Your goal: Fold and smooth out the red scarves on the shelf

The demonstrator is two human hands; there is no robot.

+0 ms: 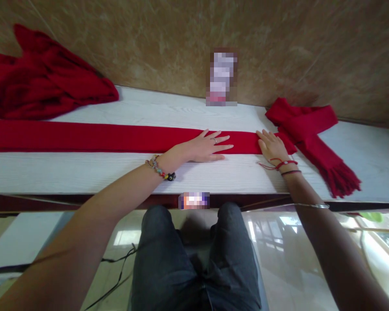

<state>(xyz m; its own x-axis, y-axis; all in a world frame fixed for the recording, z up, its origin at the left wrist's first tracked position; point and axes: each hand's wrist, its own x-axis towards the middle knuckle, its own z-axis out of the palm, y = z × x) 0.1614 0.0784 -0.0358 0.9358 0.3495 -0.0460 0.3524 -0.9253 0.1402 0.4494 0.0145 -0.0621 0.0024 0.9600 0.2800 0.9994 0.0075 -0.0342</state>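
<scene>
Flatly, the left hand (207, 147) rests open on the long red cloth (84, 137), fingers fanned toward three o'clock, the left forearm (116, 198) entering from seven. The right hand (274, 147), palm down and unclenched, points toward eleven, the right forearm (320, 233) slanting from five. Beneath both, the cloth runs from nine toward three.

The left hand (210, 147) and right hand (274, 147) rest on a red fabric strip (68, 137); a fringed scarf (314, 140) lies at its right end, crumpled cloth (48, 82) behind its left.
</scene>
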